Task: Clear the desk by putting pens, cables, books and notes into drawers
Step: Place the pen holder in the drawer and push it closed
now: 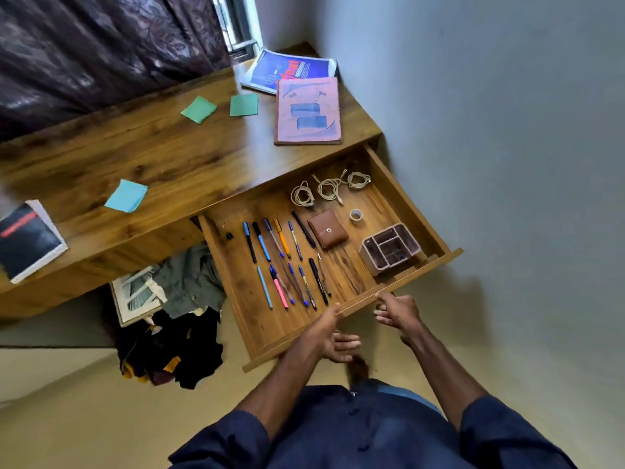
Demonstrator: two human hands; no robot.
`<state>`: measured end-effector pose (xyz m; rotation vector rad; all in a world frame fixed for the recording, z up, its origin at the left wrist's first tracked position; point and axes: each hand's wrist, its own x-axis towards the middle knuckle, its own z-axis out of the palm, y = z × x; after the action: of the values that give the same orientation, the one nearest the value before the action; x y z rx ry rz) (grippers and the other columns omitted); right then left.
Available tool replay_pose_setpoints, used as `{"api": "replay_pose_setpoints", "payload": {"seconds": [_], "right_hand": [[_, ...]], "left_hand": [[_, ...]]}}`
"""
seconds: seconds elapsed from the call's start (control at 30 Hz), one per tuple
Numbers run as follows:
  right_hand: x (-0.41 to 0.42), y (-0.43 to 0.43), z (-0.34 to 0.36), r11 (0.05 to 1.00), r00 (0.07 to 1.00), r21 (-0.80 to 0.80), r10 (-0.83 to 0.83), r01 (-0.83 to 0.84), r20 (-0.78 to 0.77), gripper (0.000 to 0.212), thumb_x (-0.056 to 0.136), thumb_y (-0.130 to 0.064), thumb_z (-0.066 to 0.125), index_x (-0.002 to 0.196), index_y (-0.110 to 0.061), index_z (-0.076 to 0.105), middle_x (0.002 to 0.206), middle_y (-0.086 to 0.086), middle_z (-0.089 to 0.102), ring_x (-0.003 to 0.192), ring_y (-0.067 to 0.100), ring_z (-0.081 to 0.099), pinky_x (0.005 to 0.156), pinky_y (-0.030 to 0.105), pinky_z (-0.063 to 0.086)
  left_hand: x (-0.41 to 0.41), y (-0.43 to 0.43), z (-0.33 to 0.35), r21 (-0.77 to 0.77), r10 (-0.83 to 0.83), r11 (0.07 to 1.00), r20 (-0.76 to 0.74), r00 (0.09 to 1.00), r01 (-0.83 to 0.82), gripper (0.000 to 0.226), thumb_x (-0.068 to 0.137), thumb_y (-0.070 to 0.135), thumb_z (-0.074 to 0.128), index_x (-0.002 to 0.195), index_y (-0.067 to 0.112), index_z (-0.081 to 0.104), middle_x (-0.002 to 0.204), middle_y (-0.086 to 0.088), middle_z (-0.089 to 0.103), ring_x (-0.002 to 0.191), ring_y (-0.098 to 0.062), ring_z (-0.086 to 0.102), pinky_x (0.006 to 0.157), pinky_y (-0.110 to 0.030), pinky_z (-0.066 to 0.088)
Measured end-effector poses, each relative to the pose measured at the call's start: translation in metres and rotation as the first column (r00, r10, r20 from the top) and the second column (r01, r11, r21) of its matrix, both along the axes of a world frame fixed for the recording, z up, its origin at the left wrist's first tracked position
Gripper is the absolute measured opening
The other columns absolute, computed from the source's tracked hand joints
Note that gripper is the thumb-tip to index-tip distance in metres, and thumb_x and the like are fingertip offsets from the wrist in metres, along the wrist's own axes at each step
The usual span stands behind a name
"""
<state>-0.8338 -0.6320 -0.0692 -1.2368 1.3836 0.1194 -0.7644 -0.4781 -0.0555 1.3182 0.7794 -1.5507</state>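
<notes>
While pens (282, 238) lie inside, left hand (326, 331) and right hand (397, 311) grasp the drawer front (419, 271).

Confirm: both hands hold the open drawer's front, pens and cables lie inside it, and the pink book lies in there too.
Wrong on the pink book: the head view shows it on the desk, not in the drawer. The rest holds: left hand and right hand hold the drawer's front, pens and cables lie inside.
</notes>
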Motion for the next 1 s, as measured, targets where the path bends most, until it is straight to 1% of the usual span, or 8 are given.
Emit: {"api": "replay_pose_setpoints", "payload": {"seconds": [0.07,0.13,0.2,0.27,0.4,0.53,0.8,1.0], "right_hand": [[0.008,-0.014,0.004,0.979,0.992,0.191,-0.084,0.065,0.092,0.050,0.093,-0.026,0.069,0.131,0.003,0.056,0.130,0.026,0.059,0.114,0.037,0.064,0.099,0.044,0.057],[0.017,-0.022,0.009,0.929,0.975,0.357,-0.159,0.095,0.154,0.062,0.092,-0.028,0.069,0.144,-0.004,0.044,0.148,0.028,0.040,0.133,0.044,0.047,0.110,0.049,0.047],[0.024,-0.025,0.013,0.893,0.961,0.438,-0.205,0.107,0.183,0.073,0.090,-0.030,0.070,0.151,-0.010,0.036,0.158,0.027,0.025,0.142,0.045,0.035,0.115,0.050,0.041],[0.028,-0.027,0.017,0.867,0.950,0.488,-0.230,0.103,0.209,0.076,0.088,-0.030,0.070,0.152,-0.012,0.034,0.161,0.026,0.019,0.145,0.045,0.029,0.118,0.051,0.036],[0.039,-0.038,0.025,0.833,0.929,0.546,-0.269,0.091,0.255,0.068,0.087,-0.028,0.068,0.145,-0.010,0.038,0.159,0.028,0.023,0.146,0.043,0.029,0.121,0.051,0.031],[0.062,-0.047,0.024,0.824,0.922,0.561,-0.275,0.080,0.273,0.078,0.088,-0.027,0.069,0.152,-0.010,0.029,0.160,0.033,0.014,0.147,0.048,0.025,0.121,0.051,0.032],[0.139,-0.058,0.024,0.839,0.915,0.541,-0.265,0.063,0.304,0.088,0.088,-0.024,0.069,0.154,0.003,0.018,0.159,0.035,0.015,0.145,0.046,0.032,0.119,0.047,0.036],[0.216,-0.058,0.027,0.870,0.916,0.488,-0.247,0.066,0.315,0.090,0.088,-0.026,0.069,0.153,0.006,0.017,0.154,0.036,0.027,0.140,0.045,0.040,0.116,0.045,0.041]], "left_hand": [[-0.006,-0.005,-0.001,-0.019,0.289,0.957,-0.018,0.957,-0.290,0.077,0.096,0.059,0.051,0.155,0.015,0.029,0.140,-0.027,0.053,0.110,-0.034,0.066,0.096,-0.050,0.053],[-0.009,-0.007,-0.001,-0.062,0.508,0.858,-0.042,0.860,-0.510,0.090,0.093,0.053,0.061,0.159,0.012,0.016,0.151,-0.032,0.036,0.117,-0.039,0.063,0.095,-0.050,0.055],[-0.007,-0.006,0.003,-0.096,0.645,0.752,-0.096,0.758,-0.652,0.105,0.087,0.051,0.069,0.158,0.000,0.010,0.150,-0.038,0.031,0.125,-0.047,0.054,0.102,-0.052,0.052],[-0.003,-0.005,0.008,-0.102,0.729,0.666,-0.123,0.673,-0.739,0.112,0.082,0.051,0.073,0.156,-0.005,0.010,0.149,-0.042,0.028,0.131,-0.055,0.046,0.109,-0.054,0.046],[0.010,-0.013,0.018,-0.101,0.820,0.554,-0.105,0.563,-0.826,0.114,0.078,0.048,0.078,0.158,0.002,0.010,0.156,-0.040,0.016,0.136,-0.059,0.036,0.113,-0.059,0.041],[0.035,-0.021,0.020,-0.114,0.859,0.499,-0.062,0.508,-0.859,0.114,0.078,0.048,0.078,0.160,0.009,0.009,0.161,-0.036,0.010,0.140,-0.057,0.033,0.114,-0.060,0.039],[0.117,-0.031,0.016,-0.167,0.863,0.491,-0.040,0.503,-0.855,0.113,0.079,0.051,0.078,0.161,0.017,0.009,0.163,-0.031,0.009,0.143,-0.055,0.030,0.114,-0.061,0.038],[0.194,-0.032,0.011,-0.209,0.864,0.467,-0.100,0.494,-0.859,0.117,0.078,0.055,0.077,0.160,0.009,0.008,0.162,-0.033,0.011,0.142,-0.056,0.031,0.116,-0.058,0.036]]}}
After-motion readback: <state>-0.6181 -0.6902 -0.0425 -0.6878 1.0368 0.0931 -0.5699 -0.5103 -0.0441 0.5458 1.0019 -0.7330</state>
